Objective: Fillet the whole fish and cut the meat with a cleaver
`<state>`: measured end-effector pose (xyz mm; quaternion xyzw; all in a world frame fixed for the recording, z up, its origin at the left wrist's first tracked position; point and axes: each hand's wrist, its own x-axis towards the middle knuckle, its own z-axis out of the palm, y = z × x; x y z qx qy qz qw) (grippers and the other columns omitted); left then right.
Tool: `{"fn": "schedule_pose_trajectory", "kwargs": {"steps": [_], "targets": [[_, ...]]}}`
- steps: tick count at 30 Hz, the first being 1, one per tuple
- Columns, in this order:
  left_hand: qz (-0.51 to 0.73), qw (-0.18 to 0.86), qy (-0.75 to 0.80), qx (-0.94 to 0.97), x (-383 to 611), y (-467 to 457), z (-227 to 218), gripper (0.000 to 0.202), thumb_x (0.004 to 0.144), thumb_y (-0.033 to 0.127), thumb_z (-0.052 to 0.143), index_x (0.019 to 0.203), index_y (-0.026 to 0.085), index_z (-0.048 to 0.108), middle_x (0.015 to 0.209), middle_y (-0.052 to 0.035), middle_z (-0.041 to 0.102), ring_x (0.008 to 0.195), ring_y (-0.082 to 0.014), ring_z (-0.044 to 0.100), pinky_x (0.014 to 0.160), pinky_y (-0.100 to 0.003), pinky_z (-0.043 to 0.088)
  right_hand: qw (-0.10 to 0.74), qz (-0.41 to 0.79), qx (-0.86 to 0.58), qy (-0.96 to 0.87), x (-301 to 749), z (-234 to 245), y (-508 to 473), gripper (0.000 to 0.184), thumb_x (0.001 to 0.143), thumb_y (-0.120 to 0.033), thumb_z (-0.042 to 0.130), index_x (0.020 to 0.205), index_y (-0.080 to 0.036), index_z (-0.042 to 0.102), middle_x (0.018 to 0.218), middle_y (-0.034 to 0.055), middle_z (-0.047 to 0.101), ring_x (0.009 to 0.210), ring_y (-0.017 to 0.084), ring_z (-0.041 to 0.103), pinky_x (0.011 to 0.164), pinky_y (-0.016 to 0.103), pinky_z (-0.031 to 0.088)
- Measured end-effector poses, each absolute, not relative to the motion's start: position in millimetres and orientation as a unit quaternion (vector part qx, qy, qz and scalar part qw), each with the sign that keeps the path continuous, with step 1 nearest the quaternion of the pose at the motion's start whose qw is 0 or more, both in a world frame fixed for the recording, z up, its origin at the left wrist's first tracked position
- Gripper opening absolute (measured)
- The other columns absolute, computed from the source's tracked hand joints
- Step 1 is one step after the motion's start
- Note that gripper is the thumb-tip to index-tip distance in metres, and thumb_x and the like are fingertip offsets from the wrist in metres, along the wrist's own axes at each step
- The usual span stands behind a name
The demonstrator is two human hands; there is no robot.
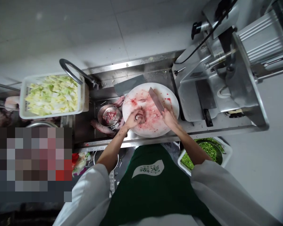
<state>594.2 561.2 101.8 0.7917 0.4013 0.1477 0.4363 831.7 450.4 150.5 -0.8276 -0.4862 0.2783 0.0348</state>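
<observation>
A round white cutting board [166,94], smeared red, lies on the steel counter in front of me. My left hand [133,118] is closed on a small piece of raw meat [139,117] at the board's near left part. My right hand [169,117] grips the handle of a cleaver [155,99], whose blade points away over the board's middle. A small steel bowl [109,115] with meat pieces sits in the sink just left of the board, with larger raw meat pieces around it.
A white basket of chopped cabbage [52,95] sits at the left beside a curved tap [72,70]. A meat slicer [223,75] stands right of the board. A white tray of chopped greens [204,152] is below the counter edge at my right.
</observation>
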Motion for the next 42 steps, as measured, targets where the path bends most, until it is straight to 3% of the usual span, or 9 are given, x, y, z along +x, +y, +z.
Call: {"fn": "schedule_pose_trajectory", "kwargs": {"steps": [2, 5, 10, 17, 21, 27, 35, 40, 42], "targets": [[0.254, 0.371, 0.501, 0.739, 593, 549, 95, 0.032, 0.087, 0.033, 0.065, 0.117, 0.021, 0.060, 0.118, -0.0117, 0.065, 0.118, -0.0276, 0.061, 0.110, -0.044, 0.050, 0.020, 0.284, -0.810, -0.512, 824, 161, 451, 0.037, 0.115, -0.031, 0.038, 0.138, -0.013, 0.062, 0.114, 0.0190, 0.079, 0.106, 0.030, 0.076, 0.088, 0.034, 0.053], [0.374, 0.284, 0.579, 0.666, 601, 524, 79, 0.026, 0.099, 0.039, 0.056, 0.116, 0.021, 0.054, 0.118, -0.0144, 0.060, 0.116, -0.0292, 0.058, 0.109, -0.049, 0.047, -0.003, 0.297, -0.779, -0.552, 813, 166, 456, 0.036, 0.115, -0.029, 0.036, 0.137, -0.013, 0.061, 0.113, 0.0187, 0.079, 0.107, 0.030, 0.077, 0.089, 0.034, 0.054], [0.278, 0.313, 0.378, 0.826, 596, 531, 73, 0.019, 0.101, 0.041, 0.051, 0.104, 0.023, 0.057, 0.110, -0.0125, 0.062, 0.112, -0.0298, 0.057, 0.109, -0.051, 0.044, -0.015, 0.286, -0.734, -0.615, 802, 155, 464, 0.037, 0.116, -0.029, 0.033, 0.138, -0.013, 0.058, 0.113, 0.0193, 0.078, 0.108, 0.032, 0.077, 0.087, 0.036, 0.055], [0.406, 0.187, 0.604, 0.660, 614, 505, 63, 0.036, 0.107, 0.046, 0.043, 0.127, 0.017, 0.050, 0.125, -0.0205, 0.055, 0.121, -0.0323, 0.051, 0.113, -0.054, 0.040, -0.046, 0.297, -0.691, -0.658, 797, 147, 463, 0.038, 0.113, -0.019, 0.033, 0.140, -0.009, 0.057, 0.116, 0.0223, 0.077, 0.113, 0.032, 0.075, 0.091, 0.037, 0.055], [0.373, 0.218, 0.556, 0.710, 619, 511, 58, 0.038, 0.107, 0.046, 0.041, 0.129, 0.017, 0.051, 0.130, -0.0228, 0.055, 0.126, -0.0342, 0.049, 0.116, -0.057, 0.038, -0.046, 0.295, -0.688, -0.661, 804, 165, 475, 0.039, 0.114, -0.024, 0.033, 0.141, -0.010, 0.058, 0.112, 0.0218, 0.078, 0.106, 0.032, 0.076, 0.088, 0.037, 0.054], [0.375, 0.225, 0.538, 0.721, 605, 522, 54, 0.046, 0.107, 0.052, 0.037, 0.132, 0.016, 0.051, 0.130, -0.0235, 0.053, 0.128, -0.0347, 0.047, 0.115, -0.057, 0.038, 0.035, 0.214, -0.718, -0.661, 789, 180, 505, 0.047, 0.116, -0.029, 0.025, 0.152, -0.007, 0.046, 0.112, 0.0235, 0.078, 0.107, 0.033, 0.075, 0.090, 0.036, 0.053], [0.371, 0.234, 0.544, 0.715, 607, 518, 52, 0.046, 0.108, 0.056, 0.039, 0.130, 0.017, 0.053, 0.125, -0.0206, 0.054, 0.124, -0.0340, 0.049, 0.113, -0.057, 0.040, -0.007, 0.305, -0.685, -0.662, 778, 128, 511, 0.033, 0.114, -0.025, 0.039, 0.132, -0.009, 0.062, 0.118, 0.0225, 0.077, 0.111, 0.030, 0.074, 0.090, 0.035, 0.053], [0.394, 0.220, 0.531, 0.718, 608, 520, 48, 0.047, 0.109, 0.057, 0.036, 0.129, 0.018, 0.053, 0.124, -0.0200, 0.054, 0.122, -0.0332, 0.049, 0.111, -0.055, 0.041, 0.023, 0.318, -0.671, -0.669, 801, 147, 531, 0.028, 0.111, -0.026, 0.048, 0.129, -0.013, 0.066, 0.119, 0.0178, 0.078, 0.108, 0.028, 0.074, 0.089, 0.032, 0.053], [0.402, 0.217, 0.524, 0.719, 610, 520, 46, 0.047, 0.109, 0.058, 0.037, 0.129, 0.018, 0.053, 0.125, -0.0203, 0.053, 0.122, -0.0332, 0.049, 0.110, -0.055, 0.041, 0.040, 0.282, -0.690, -0.666, 804, 160, 533, 0.034, 0.113, -0.029, 0.043, 0.135, -0.012, 0.063, 0.117, 0.0189, 0.078, 0.107, 0.030, 0.075, 0.089, 0.034, 0.053]]}}
